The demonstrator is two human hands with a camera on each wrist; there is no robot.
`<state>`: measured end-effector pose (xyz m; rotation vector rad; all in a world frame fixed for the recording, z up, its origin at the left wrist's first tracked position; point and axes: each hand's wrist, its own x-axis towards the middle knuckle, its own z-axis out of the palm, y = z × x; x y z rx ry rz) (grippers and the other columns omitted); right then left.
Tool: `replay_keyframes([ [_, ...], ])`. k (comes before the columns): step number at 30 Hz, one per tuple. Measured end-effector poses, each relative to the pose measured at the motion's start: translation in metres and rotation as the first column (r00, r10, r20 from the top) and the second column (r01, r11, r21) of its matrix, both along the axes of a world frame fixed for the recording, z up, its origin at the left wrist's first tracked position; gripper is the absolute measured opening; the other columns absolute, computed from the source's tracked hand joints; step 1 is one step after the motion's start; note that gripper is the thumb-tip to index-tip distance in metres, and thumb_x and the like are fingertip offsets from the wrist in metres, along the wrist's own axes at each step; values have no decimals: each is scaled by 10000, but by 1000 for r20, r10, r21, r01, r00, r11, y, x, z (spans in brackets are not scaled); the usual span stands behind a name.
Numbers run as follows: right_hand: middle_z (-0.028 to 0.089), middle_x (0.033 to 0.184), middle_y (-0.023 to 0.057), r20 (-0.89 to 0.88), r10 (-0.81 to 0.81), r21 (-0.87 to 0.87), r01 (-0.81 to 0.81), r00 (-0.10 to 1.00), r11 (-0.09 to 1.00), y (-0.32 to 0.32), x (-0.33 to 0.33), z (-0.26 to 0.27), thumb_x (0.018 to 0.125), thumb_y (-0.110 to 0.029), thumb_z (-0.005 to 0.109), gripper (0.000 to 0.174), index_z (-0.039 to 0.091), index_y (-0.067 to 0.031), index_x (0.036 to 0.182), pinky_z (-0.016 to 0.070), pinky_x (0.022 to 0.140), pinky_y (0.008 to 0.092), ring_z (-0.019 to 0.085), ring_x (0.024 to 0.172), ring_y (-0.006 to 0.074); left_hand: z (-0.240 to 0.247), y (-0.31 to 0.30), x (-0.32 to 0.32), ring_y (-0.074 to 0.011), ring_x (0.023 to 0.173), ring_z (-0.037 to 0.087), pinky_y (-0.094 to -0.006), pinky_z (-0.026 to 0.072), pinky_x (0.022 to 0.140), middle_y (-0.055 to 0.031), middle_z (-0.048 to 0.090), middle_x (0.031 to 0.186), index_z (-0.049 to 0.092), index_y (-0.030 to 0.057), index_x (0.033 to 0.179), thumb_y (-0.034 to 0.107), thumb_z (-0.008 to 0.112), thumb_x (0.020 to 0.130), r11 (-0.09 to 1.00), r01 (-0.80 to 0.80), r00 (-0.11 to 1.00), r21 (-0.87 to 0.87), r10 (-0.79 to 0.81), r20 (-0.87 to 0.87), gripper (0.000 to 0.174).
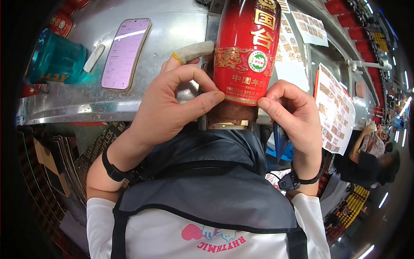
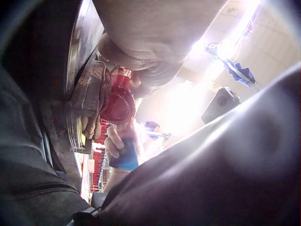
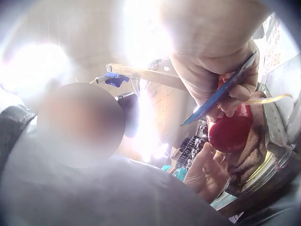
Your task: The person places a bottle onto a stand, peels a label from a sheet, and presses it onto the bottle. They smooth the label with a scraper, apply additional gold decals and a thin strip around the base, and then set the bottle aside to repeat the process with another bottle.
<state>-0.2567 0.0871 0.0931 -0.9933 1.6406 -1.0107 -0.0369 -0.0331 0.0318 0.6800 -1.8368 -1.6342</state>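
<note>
A red bottle [image 1: 241,64] with gold characters lies with its base toward me, on a brown cloth-padded rest [image 1: 233,114]. A thin gold strip [image 1: 242,101] runs along the bottle's base edge. My left hand [image 1: 166,99] pinches at the strip's left end with thumb and forefinger; another finger wears a pale fabric finger cover [image 1: 196,51]. My right hand [image 1: 297,116] has its thumb at the base's right edge. Its curled fingers also hold a flat blue scraper [image 3: 218,99], pointing down. A yellowish strip end [image 3: 270,100] sticks out past the right hand.
On the metal bench [image 1: 181,30], a phone [image 1: 126,54] lies at left near a teal container [image 1: 56,56] and a loose finger cover [image 1: 93,58]. Label sheets [image 1: 334,112] lie at right. Farther right, another person [image 1: 366,159] works.
</note>
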Motion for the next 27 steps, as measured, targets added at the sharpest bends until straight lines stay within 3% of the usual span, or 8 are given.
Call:
replay_keyframes([
  [5,557,673,-79,-14,2,-5,-2,1000,1000,0,0,-1,902,-124,756,156,654,-47,813,304,529,178,420,584,-15,1,3,0,-176,980,493,-315,390,901,-29,583,933,719,106,879,217,798,836,999,-39,997,8,38,69,143],
  [9,553,702,-79,-42,-2,20,3,999,1000,0,0,0,897,-128,764,167,646,-46,812,307,546,180,413,611,-12,2,2,1,-171,962,490,-305,391,891,-25,567,914,715,109,870,228,797,833,999,-45,994,-19,46,101,149],
  [11,551,711,-81,-33,-10,33,11,999,999,0,1,1,896,-130,767,171,644,-46,812,307,552,180,411,620,-13,9,1,2,-181,1234,443,-333,278,1087,-67,542,1174,666,84,888,124,753,880,997,39,986,66,-49,157,97],
  [12,552,717,-82,-24,-14,41,15,1000,999,0,1,1,894,-128,768,171,641,-47,814,307,555,179,412,626,-13,9,1,3,-181,1234,443,-333,278,1087,-67,542,1174,666,84,888,124,753,880,997,34,987,65,-44,158,97],
  [17,555,744,-79,6,-18,48,18,1000,999,0,1,1,896,-103,763,162,632,-42,823,322,568,178,432,652,-12,9,1,3,-147,1113,477,-306,338,1013,-41,520,1102,659,79,891,137,756,884,997,39,983,66,-50,174,113],
  [27,555,767,-72,23,-7,57,6,1000,998,-1,-1,1,900,-56,748,147,613,-42,845,347,590,177,462,684,-7,-1,-2,7,-117,1059,502,-271,376,969,-30,514,1083,657,63,954,126,747,893,993,51,991,102,-63,118,125],
])
